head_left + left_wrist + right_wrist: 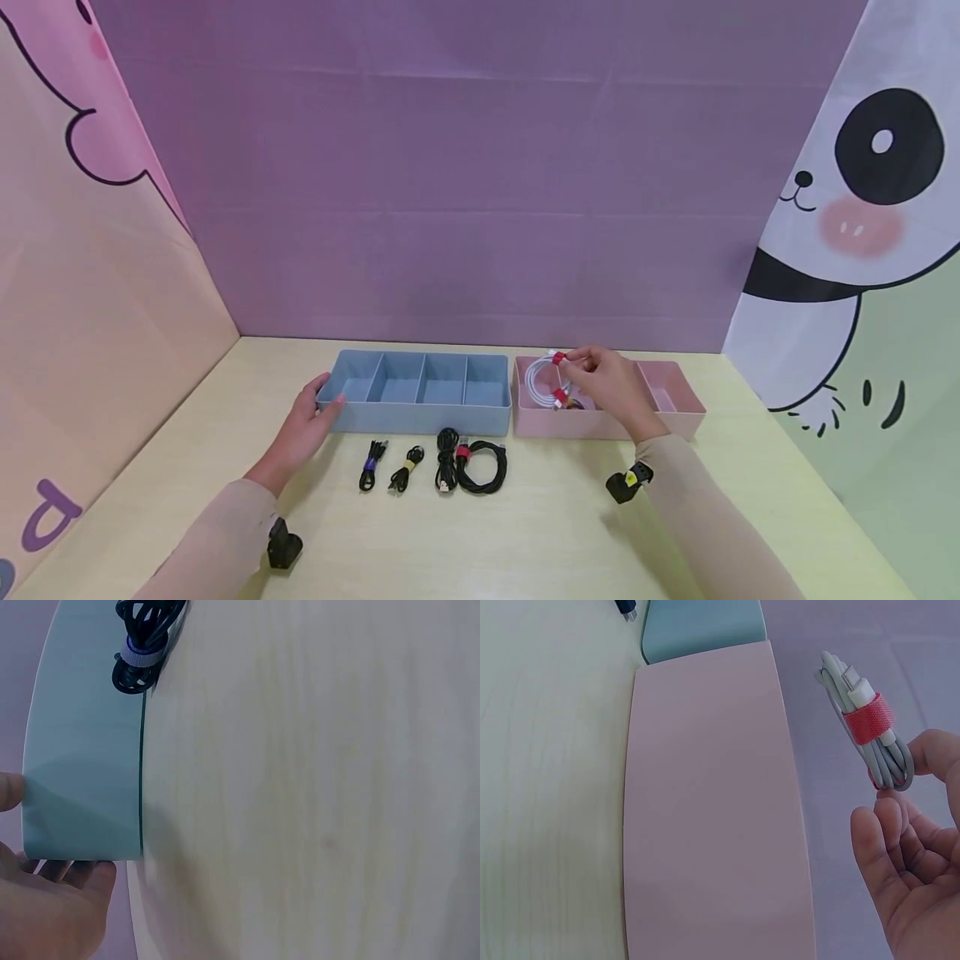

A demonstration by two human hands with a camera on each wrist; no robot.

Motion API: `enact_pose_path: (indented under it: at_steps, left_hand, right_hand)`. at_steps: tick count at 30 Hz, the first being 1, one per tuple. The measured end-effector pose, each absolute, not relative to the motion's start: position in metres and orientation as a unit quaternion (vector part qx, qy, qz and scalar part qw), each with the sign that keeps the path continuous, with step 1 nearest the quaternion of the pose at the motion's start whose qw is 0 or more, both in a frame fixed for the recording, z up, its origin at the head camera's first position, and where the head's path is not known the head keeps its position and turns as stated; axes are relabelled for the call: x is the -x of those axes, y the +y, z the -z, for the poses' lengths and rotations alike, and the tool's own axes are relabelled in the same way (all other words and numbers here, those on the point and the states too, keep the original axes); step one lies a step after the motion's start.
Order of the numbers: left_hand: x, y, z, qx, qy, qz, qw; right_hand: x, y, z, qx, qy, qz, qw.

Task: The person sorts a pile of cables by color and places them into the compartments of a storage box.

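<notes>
My left hand [303, 421] holds the left end of a blue box [420, 419] with a row of compartments. In the left wrist view, the thumb is at the rim of this blue box [82, 772] and the fingers lie against its end wall. My right hand [611, 387] pinches a coiled white cable [534, 387] above the left part of a pink divided box [577, 427]. The right wrist view shows the white cable [891, 771] bound with red straps, raised past the rim of the pink box [712, 795].
Before the blue box lie black cables: one with a purple strap [367, 473], one with a yellow strap [403, 473], a thicker bundle [446, 458] and a round coil with a red strap [495, 482]. A purple backdrop [480, 192] stands behind the table [480, 550].
</notes>
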State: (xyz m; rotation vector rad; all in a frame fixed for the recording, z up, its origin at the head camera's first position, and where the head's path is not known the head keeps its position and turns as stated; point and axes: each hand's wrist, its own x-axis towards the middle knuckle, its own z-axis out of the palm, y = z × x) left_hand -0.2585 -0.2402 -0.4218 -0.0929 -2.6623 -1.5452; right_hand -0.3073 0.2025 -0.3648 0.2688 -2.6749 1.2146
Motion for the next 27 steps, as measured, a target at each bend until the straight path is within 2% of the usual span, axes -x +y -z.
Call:
enact_pose_path:
  at_steps: [7,27]
  left_hand:
    - [0.258,-0.239,0.422,0.024,-0.866,0.498,0.024]
    - [0.255,-0.238,0.419,0.022,-0.868,0.495,0.023]
  right_hand:
    - [0.311,0.201,0.366,-0.089,-0.896,-0.428,0.077]
    - [0.326,0.197,0.371,-0.093,-0.904,-0.410,0.074]
